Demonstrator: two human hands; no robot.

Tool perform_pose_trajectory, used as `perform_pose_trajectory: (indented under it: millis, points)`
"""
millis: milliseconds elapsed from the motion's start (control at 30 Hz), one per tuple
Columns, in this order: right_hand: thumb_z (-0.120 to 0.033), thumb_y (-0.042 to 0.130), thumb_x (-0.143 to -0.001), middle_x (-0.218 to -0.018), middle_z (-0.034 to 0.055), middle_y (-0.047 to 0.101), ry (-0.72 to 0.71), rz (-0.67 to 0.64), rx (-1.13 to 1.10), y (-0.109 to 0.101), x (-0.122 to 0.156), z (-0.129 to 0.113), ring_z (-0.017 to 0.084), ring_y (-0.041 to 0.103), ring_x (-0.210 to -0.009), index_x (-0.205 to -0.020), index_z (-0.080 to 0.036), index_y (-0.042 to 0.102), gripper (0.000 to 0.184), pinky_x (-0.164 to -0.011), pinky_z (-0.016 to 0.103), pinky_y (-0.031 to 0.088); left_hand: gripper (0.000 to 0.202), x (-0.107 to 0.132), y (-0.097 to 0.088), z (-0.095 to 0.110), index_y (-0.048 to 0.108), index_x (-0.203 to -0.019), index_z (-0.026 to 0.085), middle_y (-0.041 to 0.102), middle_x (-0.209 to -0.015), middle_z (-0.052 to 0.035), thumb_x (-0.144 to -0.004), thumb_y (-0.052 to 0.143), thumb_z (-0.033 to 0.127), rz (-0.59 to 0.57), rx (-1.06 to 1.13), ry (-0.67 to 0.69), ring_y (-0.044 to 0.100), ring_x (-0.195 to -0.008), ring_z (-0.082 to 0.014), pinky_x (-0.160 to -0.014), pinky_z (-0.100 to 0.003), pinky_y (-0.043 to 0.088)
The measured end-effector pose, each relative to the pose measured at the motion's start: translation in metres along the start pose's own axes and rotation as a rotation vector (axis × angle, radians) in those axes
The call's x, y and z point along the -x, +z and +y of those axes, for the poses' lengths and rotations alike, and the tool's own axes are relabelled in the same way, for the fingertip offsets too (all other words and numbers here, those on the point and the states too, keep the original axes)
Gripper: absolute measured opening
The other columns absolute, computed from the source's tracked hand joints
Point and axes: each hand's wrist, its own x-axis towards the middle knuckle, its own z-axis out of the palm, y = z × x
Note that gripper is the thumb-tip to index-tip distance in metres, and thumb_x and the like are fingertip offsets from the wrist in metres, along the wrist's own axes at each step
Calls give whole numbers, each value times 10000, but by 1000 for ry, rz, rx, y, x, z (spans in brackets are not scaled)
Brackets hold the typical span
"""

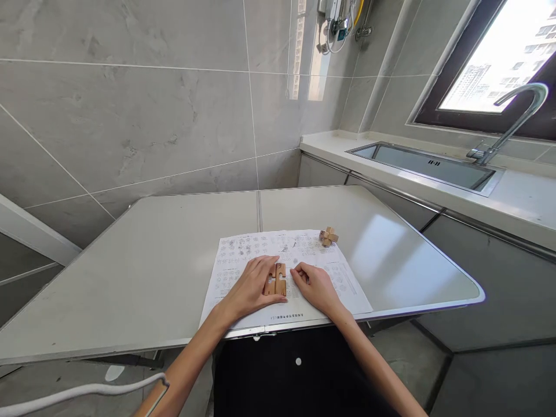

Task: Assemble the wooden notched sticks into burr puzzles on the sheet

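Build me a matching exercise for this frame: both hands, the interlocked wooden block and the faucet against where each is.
Column 1
1. left hand
2. right hand
3. interlocked wooden block
4. faucet

Column 2
A. at the far right corner of the printed sheet
B. over the sheet, curled, beside the flat wooden pieces
C. by the sink, in front of the window
D. thumb and fingers around the flat wooden pieces

Pairs: 1-D, 2-B, 3-A, 4-C

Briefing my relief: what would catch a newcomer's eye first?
Foremost, the left hand brackets notched wooden pieces on the printed sheet, the right hand just beside them. Next comes the interlocked wooden block at the sheet's far right corner, then the bright window above the sink, upper right.
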Motion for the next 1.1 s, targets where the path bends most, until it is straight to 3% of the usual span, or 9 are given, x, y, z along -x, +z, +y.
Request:
perform_pose_trajectory:
  millis: [167,300,400,533,633,733,867,967,1100]
  points:
    - [-387,615,-1001,-849,-10,669,-93,-69,0,-6,7,-8,170,586,-683,-1030,-249,647,144,-679,306,456,1060,19,-10,-12,312,-1608,317,482,-1553,-138,-747,826,662,42,-19,-113,442,-1448,-390,-1172,-594,422]
    - [-407,745,-927,-1046,28,672,-195,-160,76,-9,12,-15,204,654,-867,-1209,-262,640,333,-762,333,505,979,27,-18,-14,331,-1598,329,466,-1577,-122,-795,803,629,-8,-16,-145,436,-1465,-364,-1193,-572,412]
    - [-399,773,-913,-1093,47,665,-218,-188,120,-9,12,-17,225,667,-950,-1211,-246,651,356,-797,349,512,923,27,-22,-11,383,-1575,323,507,-1538,-118,-804,802,612,-22,11,-154,469,-1438,-351,-1185,-559,425]
    - [-413,756,-927,-980,31,656,-185,-203,66,-13,11,-15,209,643,-862,-1140,-235,685,286,-765,344,503,915,27,-26,-8,467,-1530,320,572,-1468,-108,-749,853,597,27,135,-195,535,-1367,-345,-1165,-562,441]
    - [-472,704,-957,-920,26,649,-120,-185,-111,-21,13,-16,187,597,-771,-1114,-234,703,286,-735,338,502,897,27,-26,-3,531,-1494,297,574,-1499,-124,-727,862,621,159,398,-282,527,-1389,-366,-1213,-567,374]
    - [-507,680,-967,-947,39,659,-82,-161,-368,-35,18,-25,182,594,-773,-1142,-233,706,326,-747,337,521,902,23,-23,7,564,-1480,212,581,-1506,-181,-783,726,761,310,903,-306,497,-1441,-390,-1253,-544,315]
    - [-537,739,-919,-1044,67,691,-135,-214,-542,-52,24,-42,204,640,-878,-1169,-236,717,392,-777,336,544,872,16,-13,27,624,-1421,138,631,-1455,-208,-877,541,814,325,1403,-348,545,-1410,-371,-1266,-532,305]
    - [-529,791,-878,-1038,66,734,-151,-290,-579,-57,28,-54,193,665,-816,-1157,-225,736,416,-736,323,549,874,13,-4,41,663,-1376,128,677,-1393,-203,-906,450,834,340,1524,-397,550,-1401,-373,-1249,-542,322]
    - [-490,832,-851,-987,40,774,-161,-396,-495,-57,33,-65,201,704,-804,-1195,-247,743,431,-721,311,551,854,14,7,52,681,-1349,148,697,-1357,-190,-892,475,839,329,1506,-415,618,-1289,-377,-1161,-543,406]
